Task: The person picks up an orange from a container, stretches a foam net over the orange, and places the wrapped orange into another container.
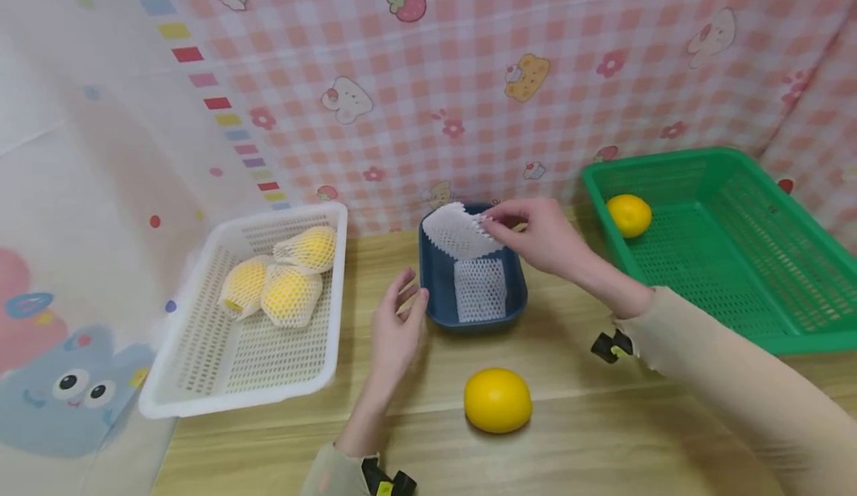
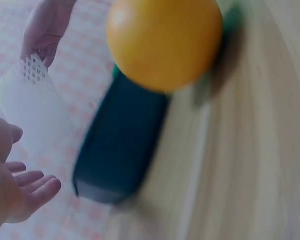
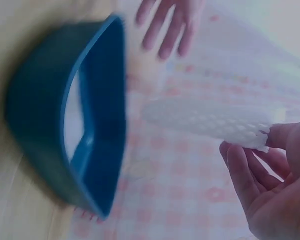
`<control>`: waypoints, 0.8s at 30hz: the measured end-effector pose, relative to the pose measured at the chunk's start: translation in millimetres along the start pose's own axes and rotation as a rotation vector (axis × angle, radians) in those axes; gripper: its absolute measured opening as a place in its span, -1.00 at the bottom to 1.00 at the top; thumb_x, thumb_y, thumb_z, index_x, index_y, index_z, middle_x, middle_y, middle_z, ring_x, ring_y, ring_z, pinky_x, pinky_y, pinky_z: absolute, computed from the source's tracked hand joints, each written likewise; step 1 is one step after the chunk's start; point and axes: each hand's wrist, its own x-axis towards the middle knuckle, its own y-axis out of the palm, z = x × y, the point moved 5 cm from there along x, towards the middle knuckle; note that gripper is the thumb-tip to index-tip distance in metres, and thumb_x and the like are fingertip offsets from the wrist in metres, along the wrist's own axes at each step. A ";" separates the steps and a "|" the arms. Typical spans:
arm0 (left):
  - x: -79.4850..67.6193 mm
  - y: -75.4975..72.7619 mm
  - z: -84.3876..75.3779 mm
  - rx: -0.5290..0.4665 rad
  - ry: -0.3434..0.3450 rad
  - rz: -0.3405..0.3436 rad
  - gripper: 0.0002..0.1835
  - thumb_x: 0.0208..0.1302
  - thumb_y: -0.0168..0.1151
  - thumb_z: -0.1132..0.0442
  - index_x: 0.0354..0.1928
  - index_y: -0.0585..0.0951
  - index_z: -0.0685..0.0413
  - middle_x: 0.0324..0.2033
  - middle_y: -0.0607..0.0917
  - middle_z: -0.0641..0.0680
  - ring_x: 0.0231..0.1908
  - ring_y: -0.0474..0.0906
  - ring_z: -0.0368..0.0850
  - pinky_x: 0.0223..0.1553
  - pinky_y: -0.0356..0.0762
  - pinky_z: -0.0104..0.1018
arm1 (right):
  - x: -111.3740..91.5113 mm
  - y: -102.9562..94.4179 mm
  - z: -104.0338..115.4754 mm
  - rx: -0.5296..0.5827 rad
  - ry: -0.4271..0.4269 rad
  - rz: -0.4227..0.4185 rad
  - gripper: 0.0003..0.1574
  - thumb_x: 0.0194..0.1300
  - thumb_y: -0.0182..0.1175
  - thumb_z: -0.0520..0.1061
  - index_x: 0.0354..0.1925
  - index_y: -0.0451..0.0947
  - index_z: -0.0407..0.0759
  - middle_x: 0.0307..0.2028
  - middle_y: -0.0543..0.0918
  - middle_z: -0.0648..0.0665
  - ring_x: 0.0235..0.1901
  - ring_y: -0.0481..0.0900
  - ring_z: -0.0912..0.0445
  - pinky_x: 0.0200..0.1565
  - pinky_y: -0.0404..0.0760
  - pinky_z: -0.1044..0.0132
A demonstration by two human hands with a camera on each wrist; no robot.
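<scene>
My right hand (image 1: 544,234) pinches a white foam net sleeve (image 1: 457,230) by one end, holding it above a dark blue bin (image 1: 434,299). In the right wrist view the foam net (image 3: 204,119) hangs flat between thumb and fingers. Another white foam net (image 1: 480,290) lies inside the bin. My left hand (image 1: 396,325) is beside the bin's left wall, fingers spread and slightly bent, holding nothing. In front of the bin a yellow lemon-like fruit (image 1: 498,400) rests on the wooden table.
On the left stands a white basket (image 1: 328,347) with several net-wrapped yellow fruits (image 1: 291,295). A green basket (image 1: 710,288) at the right contains one bare yellow fruit (image 1: 629,216). Behind everything hangs a pink checked cloth (image 1: 428,57).
</scene>
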 end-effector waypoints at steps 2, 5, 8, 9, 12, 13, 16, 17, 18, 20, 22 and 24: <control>-3.8 1.1 -7.7 -0.038 -0.001 0.003 -0.44 0.53 0.23 0.22 0.48 0.43 0.23 0.39 0.59 0.29 0.32 0.63 0.24 0.32 0.64 0.13 | -16.6 -2.9 5.1 0.052 0.018 0.002 -0.70 0.52 0.26 -0.07 0.05 0.78 -0.19 -0.11 0.85 -0.20 -0.16 0.75 0.01 -0.02 0.82 0.07; -8.3 3.5 -18.0 -0.104 -0.019 0.010 -0.43 0.53 0.23 0.25 0.49 0.42 0.23 0.37 0.60 0.31 0.28 0.65 0.25 0.34 0.65 0.04 | -39.2 -2.8 8.6 0.112 0.036 0.009 -0.71 0.51 0.27 -0.10 0.06 0.78 -0.21 -0.10 0.85 -0.21 -0.15 0.76 0.01 0.01 0.83 0.07; -12.2 6.2 -24.7 -0.147 -0.046 0.017 -0.44 0.51 0.25 0.28 0.47 0.43 0.25 0.30 0.63 0.33 0.20 0.70 0.19 0.26 0.70 -0.23 | -58.8 -0.6 7.9 0.167 0.066 0.010 -0.71 0.50 0.27 -0.13 0.06 0.77 -0.23 -0.06 0.85 -0.22 -0.15 0.77 0.05 -0.04 0.84 0.24; -13.0 6.9 -26.4 -0.159 -0.052 0.019 -0.45 0.49 0.26 0.30 0.45 0.45 0.26 0.25 0.65 0.34 0.14 0.73 0.13 0.20 0.72 -0.32 | -64.3 0.3 7.6 0.183 0.075 0.010 -0.71 0.50 0.27 -0.14 0.07 0.76 -0.24 -0.05 0.85 -0.22 -0.15 0.77 0.08 -0.06 0.83 0.32; -15.9 10.1 -28.5 -0.190 -0.057 0.037 -0.50 0.45 0.28 0.34 0.37 0.51 0.32 0.13 0.68 0.37 -0.06 0.75 -0.12 0.02 0.70 -0.53 | -79.5 3.3 6.8 0.248 0.089 0.017 -0.71 0.50 0.27 -0.17 0.08 0.75 -0.26 -0.01 0.84 -0.25 -0.16 0.75 0.21 -0.12 0.77 0.47; -17.1 11.4 -28.9 -0.201 -0.056 0.045 -0.52 0.43 0.29 0.36 0.34 0.52 0.33 0.09 0.69 0.37 -0.12 0.73 -0.21 -0.01 0.70 -0.55 | -84.3 4.5 6.2 0.271 0.089 0.023 -0.71 0.50 0.27 -0.18 0.08 0.75 -0.27 0.00 0.84 -0.26 -0.16 0.74 0.25 -0.13 0.77 0.47; -21.4 15.8 -29.2 -0.233 -0.050 0.076 -0.59 0.41 0.29 0.41 0.25 0.55 0.37 0.02 0.72 0.40 -0.24 0.69 -0.35 -0.07 0.72 -0.54 | -98.3 8.5 4.2 0.360 0.068 0.063 -0.68 0.52 0.24 -0.20 0.11 0.71 -0.34 0.03 0.81 -0.34 -0.16 0.73 0.35 -0.14 0.78 0.43; -23.2 17.3 -29.2 -0.236 -0.051 0.088 -0.61 0.40 0.29 0.42 0.23 0.56 0.37 0.01 0.72 0.41 -0.26 0.69 -0.37 -0.08 0.71 -0.55 | -102.9 9.6 2.8 0.386 0.057 0.078 -0.67 0.53 0.21 -0.20 0.13 0.69 -0.37 0.04 0.80 -0.35 -0.15 0.72 0.36 -0.13 0.78 0.43; -25.1 18.9 -29.0 -0.241 -0.055 0.101 -0.61 0.39 0.29 0.43 0.22 0.56 0.38 0.01 0.73 0.41 -0.27 0.69 -0.38 -0.09 0.71 -0.55 | -107.2 10.9 1.7 0.416 0.045 0.094 -0.64 0.56 0.17 -0.20 0.15 0.66 -0.41 0.04 0.79 -0.36 -0.14 0.71 0.38 -0.12 0.77 0.42; -28.7 22.4 -28.4 -0.247 -0.059 0.128 -0.63 0.39 0.28 0.45 0.20 0.55 0.41 -0.01 0.73 0.43 -0.28 0.68 -0.38 -0.11 0.70 -0.55 | -114.4 13.9 -0.1 0.465 0.008 0.125 -0.60 0.62 0.06 -0.21 0.17 0.62 -0.49 0.04 0.81 -0.30 -0.12 0.70 0.39 -0.09 0.76 0.42; -31.8 26.1 -27.9 -0.241 -0.061 0.155 -0.64 0.39 0.29 0.46 0.18 0.56 0.41 -0.02 0.73 0.44 -0.29 0.68 -0.38 -0.12 0.69 -0.56 | -119.9 18.0 -1.4 0.513 -0.033 0.152 -0.58 0.64 -0.04 -0.25 0.17 0.60 -0.54 0.02 0.81 -0.26 -0.09 0.69 0.38 -0.07 0.77 0.39; -34.5 30.3 -27.1 -0.236 -0.070 0.186 -0.65 0.39 0.30 0.46 0.17 0.56 0.39 -0.01 0.72 0.44 -0.28 0.67 -0.38 -0.12 0.68 -0.57 | -123.6 23.4 -2.6 0.527 -0.053 0.165 -0.61 0.61 -0.03 -0.30 0.16 0.60 -0.53 0.00 0.82 -0.25 -0.10 0.71 0.36 -0.08 0.78 0.36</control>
